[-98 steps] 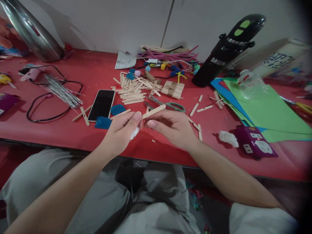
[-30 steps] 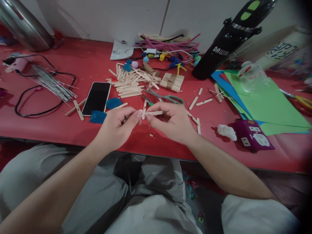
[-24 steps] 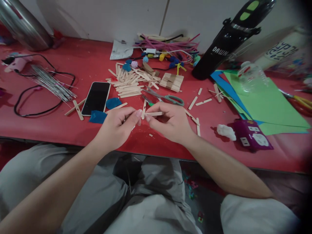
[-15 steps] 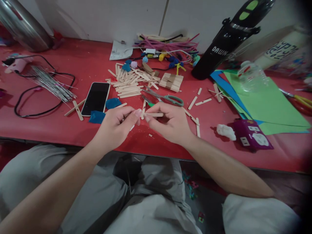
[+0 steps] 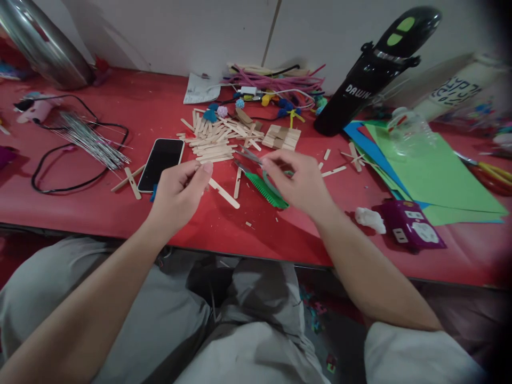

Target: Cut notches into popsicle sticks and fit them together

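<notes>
The left hand (image 5: 178, 197) has thumb and forefinger pinched together just beside a notched stick (image 5: 227, 196); whether they grip anything, I cannot tell. The right hand (image 5: 298, 178) curls over the scissors (image 5: 251, 155), its hold unclear. Between them, a green-handled tool (image 5: 266, 189) lies on the tabletop (image 5: 224, 234). Lifting the scissors by their handles, away from the points, seems wisest.

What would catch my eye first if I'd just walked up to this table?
Probably the tall black cylindrical bottle lettered DAWN, standing at the back, right of centre. Next might come the bright green paper sheets on the right side of the red table, and the heaped pale wooden craft sticks near the middle. Nearer the viewer than that heap are the bare left hand and bare right hand.
</notes>
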{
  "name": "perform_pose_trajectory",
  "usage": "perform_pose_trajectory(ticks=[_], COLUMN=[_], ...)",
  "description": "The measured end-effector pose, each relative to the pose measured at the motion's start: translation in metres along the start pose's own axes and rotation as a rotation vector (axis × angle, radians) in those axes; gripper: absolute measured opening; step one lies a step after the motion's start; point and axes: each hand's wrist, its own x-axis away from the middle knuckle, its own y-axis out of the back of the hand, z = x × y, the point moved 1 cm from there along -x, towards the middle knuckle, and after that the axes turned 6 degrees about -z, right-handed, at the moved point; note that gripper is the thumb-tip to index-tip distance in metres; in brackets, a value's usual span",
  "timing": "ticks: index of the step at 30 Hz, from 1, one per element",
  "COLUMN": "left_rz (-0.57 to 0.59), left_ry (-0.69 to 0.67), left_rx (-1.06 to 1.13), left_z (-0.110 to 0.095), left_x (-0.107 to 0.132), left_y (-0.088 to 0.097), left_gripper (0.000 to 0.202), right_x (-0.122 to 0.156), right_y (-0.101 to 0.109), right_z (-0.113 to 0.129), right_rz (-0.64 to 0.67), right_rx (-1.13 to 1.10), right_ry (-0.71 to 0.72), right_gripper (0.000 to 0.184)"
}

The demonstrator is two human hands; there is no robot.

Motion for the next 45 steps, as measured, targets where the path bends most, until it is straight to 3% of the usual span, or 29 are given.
perform_pose_trajectory(ticks=[1,3,6,13,18,21,24,30,35,38,42,45], left_rz=[0.005,0.027,0.079,0.109,0.086,0.045,-0.005,-0.072,-0.178,-0.237,-0.271,-0.265], left_ry=[-0.010,-0.013,-0.011,-0.003,-0.033,-0.039,-0.057,-0.099,-0.101,-0.088,-0.104,-0.101], left_rx=[-0.013,-0.022,-0.015,-0.029,-0.013,0.018,-0.004,-0.077,-0.110,-0.124,-0.132,-0.136], left_z=[0.000,0.001,0.003,0.009,0.011,0.014,0.016,0.015,0.014,0.014,0.011,0.009], left_x=[-0.002,-0.006,-0.012,-0.024,-0.026,-0.027,-0.029,-0.030,-0.028,-0.027,-0.026,-0.025], left_y=[0.003,0.008,0.014,0.019,0.021,0.023,0.026,0.030,0.031,0.032,0.034,0.034], left_gripper=[0.042,0.044,0.043,0.034,0.036,0.041,0.042,0.040,0.041,0.044,0.046,0.046], right_x=[-0.005,-0.012,-0.015,-0.016,-0.013,-0.010,-0.007,-0.001,0.004,0.006,0.008,0.009], right_y=[0.005,0.013,0.020,0.021,0.020,0.024,0.028,0.029,0.027,0.024,0.018,0.015], right_z=[-0.012,-0.036,-0.055,-0.042,-0.038,-0.034,-0.023,0.008,0.022,0.023,0.022,0.024], right_rz=[-0.038,0.073,0.226,0.466,0.421,0.281,0.215,0.427,0.629,0.688,0.728,0.707], right_rx=[0.119,0.281,0.280,0.389,0.478,0.315,-0.035,-0.373,-0.490,-0.488,-0.379,-0.433], right_ry=[-0.012,-0.096,-0.229,-0.288,-0.292,-0.335,-0.414,-0.444,-0.398,-0.386,-0.494,-0.565], right_gripper=[0.019,0.022,0.028,0.035,0.031,0.033,0.033,0.034,0.051,0.053,0.044,0.044])
